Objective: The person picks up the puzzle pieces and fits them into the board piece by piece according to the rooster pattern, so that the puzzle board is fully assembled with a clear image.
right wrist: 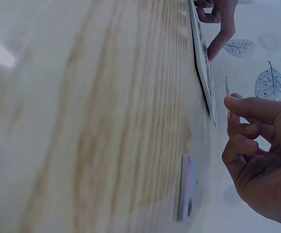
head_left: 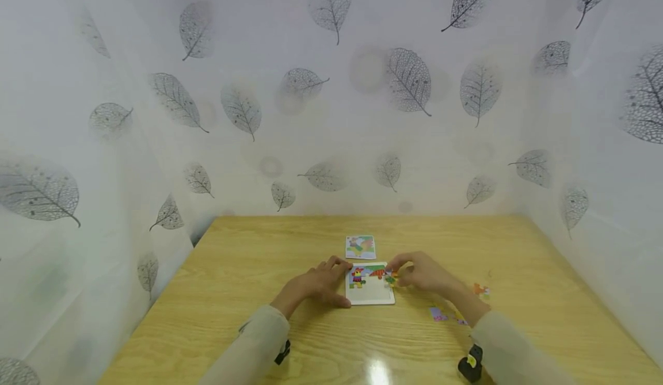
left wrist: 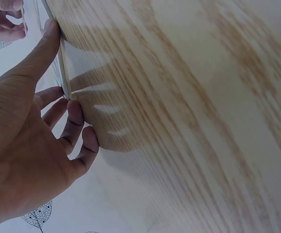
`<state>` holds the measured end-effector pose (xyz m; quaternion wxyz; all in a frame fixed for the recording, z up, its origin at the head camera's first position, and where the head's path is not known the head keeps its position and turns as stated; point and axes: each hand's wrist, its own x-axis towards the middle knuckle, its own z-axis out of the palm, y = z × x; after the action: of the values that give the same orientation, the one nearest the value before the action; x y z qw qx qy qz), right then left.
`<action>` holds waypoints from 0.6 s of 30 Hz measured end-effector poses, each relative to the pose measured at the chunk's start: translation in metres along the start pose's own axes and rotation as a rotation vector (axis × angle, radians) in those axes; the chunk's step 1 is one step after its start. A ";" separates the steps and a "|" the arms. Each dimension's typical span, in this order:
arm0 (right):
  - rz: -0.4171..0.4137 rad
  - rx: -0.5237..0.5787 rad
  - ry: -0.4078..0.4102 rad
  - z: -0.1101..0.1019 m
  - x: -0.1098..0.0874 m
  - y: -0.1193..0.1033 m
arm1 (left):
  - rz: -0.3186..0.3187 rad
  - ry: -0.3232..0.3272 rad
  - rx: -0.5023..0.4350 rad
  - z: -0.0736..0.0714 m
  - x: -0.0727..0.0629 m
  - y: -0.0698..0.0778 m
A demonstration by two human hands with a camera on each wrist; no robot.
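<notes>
Puzzle pieces (head_left: 438, 314), perhaps three, lie loose; right fingers (right wrist: 246, 144) pinch one piece (head_left: 391, 281).

Leaf-printed sheeting (head_left: 342, 137) surrounds the tabletop (head_left: 259, 252) at its far and side edges. Glare (head_left: 378, 372) shines toward the near edge.

On the table (head_left: 233, 270), the puzzle tray (head_left: 372, 295) lies before the picture card (head_left: 360, 247) and left of loose pieces (head_left: 438, 314).
</notes>
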<state>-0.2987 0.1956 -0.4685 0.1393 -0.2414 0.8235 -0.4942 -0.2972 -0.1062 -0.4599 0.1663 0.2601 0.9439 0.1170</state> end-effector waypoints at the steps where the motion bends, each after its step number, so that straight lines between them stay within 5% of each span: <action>1: 0.000 -0.001 0.003 0.003 0.003 0.000 | -0.001 0.000 -0.004 -0.001 -0.001 0.001; 18: -0.069 -0.142 0.012 0.038 0.033 -0.008 | 0.011 0.007 0.004 0.000 -0.002 0.000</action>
<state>-0.3070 0.1460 -0.4797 0.0997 -0.2758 0.8485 -0.4404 -0.2957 -0.1067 -0.4595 0.1620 0.2652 0.9433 0.1169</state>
